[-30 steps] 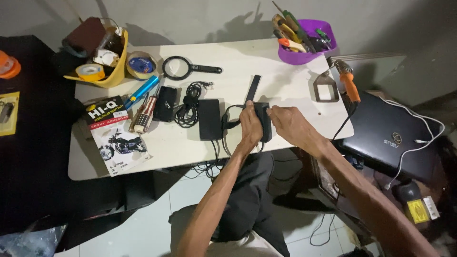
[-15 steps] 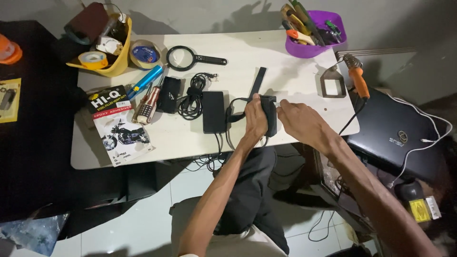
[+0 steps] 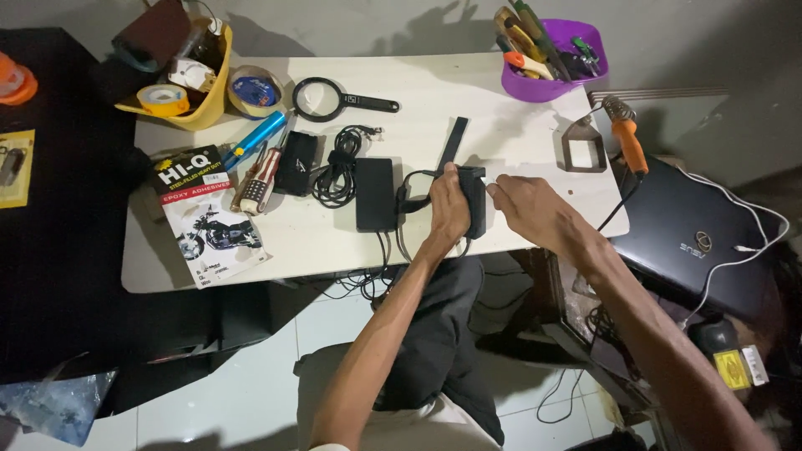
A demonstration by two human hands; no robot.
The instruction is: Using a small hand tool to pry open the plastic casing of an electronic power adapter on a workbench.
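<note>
Left hand [image 3: 449,205] clamps black power adapter [image 3: 474,200] against white table [image 3: 518,142], steadying it; right hand [image 3: 526,205] fingertips pinch its edge.

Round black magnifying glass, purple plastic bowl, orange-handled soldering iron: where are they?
Round black magnifying glass [image 3: 318,98]: head view, on its lens.
Purple plastic bowl [image 3: 543,86]: head view, on its front wall.
Orange-handled soldering iron [image 3: 631,148]: head view, on its orange handle.

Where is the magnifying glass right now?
In the head view the magnifying glass lies on the white table toward its far left, between the blue tape roll and the coiled black cable, away from both hands.
</note>
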